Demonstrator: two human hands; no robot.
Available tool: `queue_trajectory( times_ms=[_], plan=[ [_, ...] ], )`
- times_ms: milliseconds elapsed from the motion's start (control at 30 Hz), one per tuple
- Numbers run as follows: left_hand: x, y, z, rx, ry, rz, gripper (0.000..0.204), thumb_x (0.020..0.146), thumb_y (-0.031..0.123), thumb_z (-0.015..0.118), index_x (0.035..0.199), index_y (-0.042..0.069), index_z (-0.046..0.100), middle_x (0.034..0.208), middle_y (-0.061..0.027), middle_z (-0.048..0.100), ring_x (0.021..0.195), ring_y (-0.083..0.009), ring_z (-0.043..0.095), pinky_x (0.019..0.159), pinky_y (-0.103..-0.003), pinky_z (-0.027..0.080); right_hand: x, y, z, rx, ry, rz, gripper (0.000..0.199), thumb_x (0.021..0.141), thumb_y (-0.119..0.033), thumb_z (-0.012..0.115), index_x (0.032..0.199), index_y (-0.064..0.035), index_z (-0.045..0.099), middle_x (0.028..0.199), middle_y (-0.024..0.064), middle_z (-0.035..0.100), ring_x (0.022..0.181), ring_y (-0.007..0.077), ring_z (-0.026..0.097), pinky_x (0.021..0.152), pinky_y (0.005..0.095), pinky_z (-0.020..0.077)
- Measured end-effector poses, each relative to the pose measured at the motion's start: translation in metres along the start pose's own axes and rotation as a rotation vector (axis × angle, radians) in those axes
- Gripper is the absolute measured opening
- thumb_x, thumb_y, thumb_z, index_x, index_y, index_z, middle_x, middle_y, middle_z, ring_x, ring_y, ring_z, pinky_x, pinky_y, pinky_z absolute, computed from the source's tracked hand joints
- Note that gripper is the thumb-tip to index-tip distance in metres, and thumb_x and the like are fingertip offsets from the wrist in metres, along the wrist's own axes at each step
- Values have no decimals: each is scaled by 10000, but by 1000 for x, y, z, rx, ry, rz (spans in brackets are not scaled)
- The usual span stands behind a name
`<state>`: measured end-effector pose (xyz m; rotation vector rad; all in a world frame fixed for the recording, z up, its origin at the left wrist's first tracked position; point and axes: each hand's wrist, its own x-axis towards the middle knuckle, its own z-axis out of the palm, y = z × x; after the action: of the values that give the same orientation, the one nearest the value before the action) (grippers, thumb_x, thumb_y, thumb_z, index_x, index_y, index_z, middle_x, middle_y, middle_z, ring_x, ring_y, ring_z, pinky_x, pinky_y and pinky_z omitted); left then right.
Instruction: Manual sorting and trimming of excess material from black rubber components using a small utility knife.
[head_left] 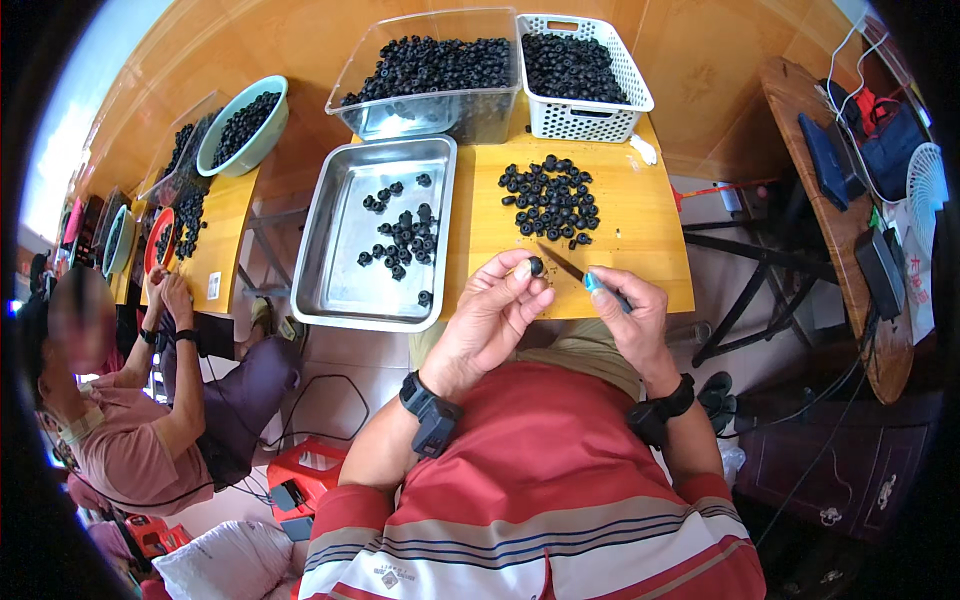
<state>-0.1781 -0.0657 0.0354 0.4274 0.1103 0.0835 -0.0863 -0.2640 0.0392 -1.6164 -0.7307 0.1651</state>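
Observation:
My left hand (pixel 492 312) pinches a small round black part (pixel 536 266), rubber-like in look, between thumb and fingertips. Just to its right, my right hand (pixel 637 318) is closed round the blue handle of a knife (pixel 566 265). The dark blade slants up and left, its tip close to the part; whether they touch I cannot tell. Beyond both hands, a loose heap of similar black parts (pixel 550 200) lies on the yellow wooden table (pixel 645 240). To the left, a shallow metal tray (pixel 312 235) holds several scattered black parts (pixel 405 237).
At the table's back stand a clear plastic bin (pixel 490 112) and a white perforated basket (pixel 572 124), both full of black parts. A co-worker (pixel 125 440) sits at the left, by a pale green basin (pixel 268 135). A wooden side table (pixel 790 105) with cables is at the right.

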Motion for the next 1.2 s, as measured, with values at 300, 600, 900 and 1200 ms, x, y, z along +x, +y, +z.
queue_trajectory(
  times_ms=[300, 600, 900, 1200],
  plan=[
    [-4, 1, 1, -11, 10, 12, 184, 983, 64, 617, 1166, 43, 624, 1006, -61, 685, 918, -148, 692, 887, -323, 619, 4, -12, 2, -79, -91, -101, 322, 900, -174, 761, 1127, 46, 696, 890, 133, 722, 808, 162, 692, 723, 274, 536],
    [-5, 0, 3, 25, -23, -7, 160, 979, 83, 630, 1136, 59, 643, 1001, -45, 684, 916, -146, 681, 885, -318, 611, 7, 1, 1, -79, 13, -61, 311, 912, -180, 748, 1117, 48, 699, 911, 118, 729, 815, 149, 690, 738, 273, 533],
    [-15, 37, 1, 585, 227, 245, 157, 930, 26, 688, 1085, 42, 673, 976, -47, 706, 841, -136, 695, 814, -315, 622, 5, 9, -6, -8, 119, 49, 290, 925, -191, 740, 1111, 30, 716, 899, 47, 712, 791, 79, 618, 724, 240, 503],
    [-8, 102, -33, 1683, 594, 504, 189, 857, 60, 744, 1034, 1, 716, 917, -132, 726, 732, -184, 683, 683, -301, 537, -2, 42, -22, -29, 231, 112, 307, 940, -214, 718, 1104, 45, 715, 814, -1, 654, 736, 60, 541, 658, 227, 448]
  ],
)
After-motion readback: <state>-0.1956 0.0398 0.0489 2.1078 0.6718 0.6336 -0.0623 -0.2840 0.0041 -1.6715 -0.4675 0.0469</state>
